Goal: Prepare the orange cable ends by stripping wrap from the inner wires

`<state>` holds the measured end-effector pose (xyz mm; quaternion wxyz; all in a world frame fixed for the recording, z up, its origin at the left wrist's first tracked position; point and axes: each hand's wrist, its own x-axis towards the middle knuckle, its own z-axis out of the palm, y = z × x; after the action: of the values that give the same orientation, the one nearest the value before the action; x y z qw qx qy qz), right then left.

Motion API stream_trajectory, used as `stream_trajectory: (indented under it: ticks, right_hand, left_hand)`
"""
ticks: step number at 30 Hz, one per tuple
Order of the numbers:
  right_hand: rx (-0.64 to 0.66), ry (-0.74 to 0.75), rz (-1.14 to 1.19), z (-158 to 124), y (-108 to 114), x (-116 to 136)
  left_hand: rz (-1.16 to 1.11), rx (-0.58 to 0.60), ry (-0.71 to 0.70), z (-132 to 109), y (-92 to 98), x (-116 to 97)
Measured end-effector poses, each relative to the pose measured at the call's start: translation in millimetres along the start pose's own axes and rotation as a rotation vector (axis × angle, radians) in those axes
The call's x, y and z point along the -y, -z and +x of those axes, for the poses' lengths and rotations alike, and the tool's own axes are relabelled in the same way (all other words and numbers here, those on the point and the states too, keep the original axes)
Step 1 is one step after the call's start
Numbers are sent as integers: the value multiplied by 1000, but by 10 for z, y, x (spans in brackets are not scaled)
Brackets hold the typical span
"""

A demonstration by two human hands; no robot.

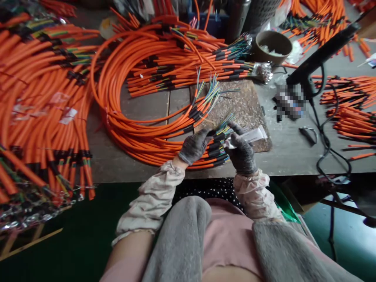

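A bundle of orange cables (141,135) lies looped on the table, its black-sleeved ends fanning into thin coloured wires (213,92). My left hand (194,147), in a grey glove, is closed at the cable ends, with its fingertips on a black sleeve or wire end too small to tell. My right hand (242,152), gloved as well, is closed round a white packet (255,134) that sticks out to the right. Its index finger reaches toward the thin wires between the hands. A worn board (249,102) lies just beyond.
Piled orange cables (53,86) cover the left side. More cable bundles (352,121) lie at the right. A brown bowl (273,49) stands behind the board. A black heat-gun-like tool (320,58) with a trailing cord (322,135) is at the right.
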<state>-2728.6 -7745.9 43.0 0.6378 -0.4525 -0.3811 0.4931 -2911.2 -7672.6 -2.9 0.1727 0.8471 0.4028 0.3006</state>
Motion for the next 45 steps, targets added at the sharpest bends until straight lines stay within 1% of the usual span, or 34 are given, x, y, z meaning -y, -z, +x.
stream_trajectory:
  ticks: [2, 3, 4, 5, 6, 8, 9, 11, 12, 14, 15, 16, 17, 18, 19, 21, 23, 24, 26, 28, 30, 33, 35, 37, 39, 40, 42, 45]
  right_hand:
    - [-51, 106, -81, 26, 201, -25]
    - [-73, 161, -128, 26, 302, -45]
    - [-89, 208, -175, 19, 394, -69]
    - [-98, 239, -218, 6, 470, -97]
    - [-109, 246, -242, -10, 526, -127]
    - [-139, 169, -207, -42, 571, -174]
    - [-152, 91, -147, -55, 562, -187]
    - [-160, -57, -18, -83, 507, -184]
    - [-151, -103, 23, -99, 473, -173]
    - [-130, -137, 45, -140, 426, -149]
    - [-123, -131, 38, -163, 419, -143]
    - [-115, -112, 23, -184, 425, -144]
    - [-101, -90, 0, -200, 438, -151]
    - [-79, -67, -28, -208, 454, -162]
    - [-47, -41, -60, -209, 466, -171]
    - [45, 5, -137, -182, 452, -167]
    - [137, 52, -222, -123, 364, -115]
    - [164, 87, -257, -86, 293, -73]
    - [159, 185, -318, -10, 118, 23]
    - [95, 329, -391, 51, -57, 110]
    - [51, 461, -497, 76, -189, 174]
    - [20, 585, -632, 36, -283, 233]
    - [19, 630, -670, -23, -303, 258]
    - [40, 631, -654, -80, -316, 278]
    - [69, 608, -593, -118, -336, 293]
    - [76, 601, -563, -128, -349, 298]
    - [78, 590, -519, -135, -380, 306]
    - [95, 518, -489, -133, -417, 323]
  left_hand:
    - [36, 18, 206, 152, -176, 144]
    - [77, 53, 282, 189, -243, 196]
    - [132, 105, 327, 200, -290, 229]
    - [191, 169, 337, 193, -316, 243]
    - [243, 235, 316, 181, -322, 242]
    - [339, 312, 282, 206, -293, 220]
    - [385, 317, 284, 264, -268, 210]
    - [456, 300, 328, 472, -216, 207]
    - [480, 308, 363, 600, -192, 211]
    - [494, 385, 402, 827, -141, 211]
    - [485, 417, 407, 896, -111, 199]
    - [456, 417, 410, 922, -76, 176]
    - [396, 373, 405, 903, -34, 139]
    - [296, 301, 387, 845, 15, 90]
    - [153, 218, 356, 754, 72, 26]
    - [-227, 58, 286, 528, 200, -139]
    - [-546, -44, 228, 323, 323, -334]
    - [-635, -84, 220, 246, 372, -429]
    - [-667, -159, 214, 147, 432, -580]
    - [-593, -219, 191, 92, 443, -663]
    - [-490, -276, 152, 48, 425, -692]
    - [-349, -374, 141, -19, 398, -704]
    - [-399, -433, 196, -52, 408, -711]
    - [-602, -452, 271, -66, 458, -709]
    - [-815, -406, 329, -65, 555, -692]
    - [-869, -363, 348, -61, 618, -680]
    - [-839, -266, 354, -52, 763, -652]
    - [-673, -149, 315, -48, 969, -620]
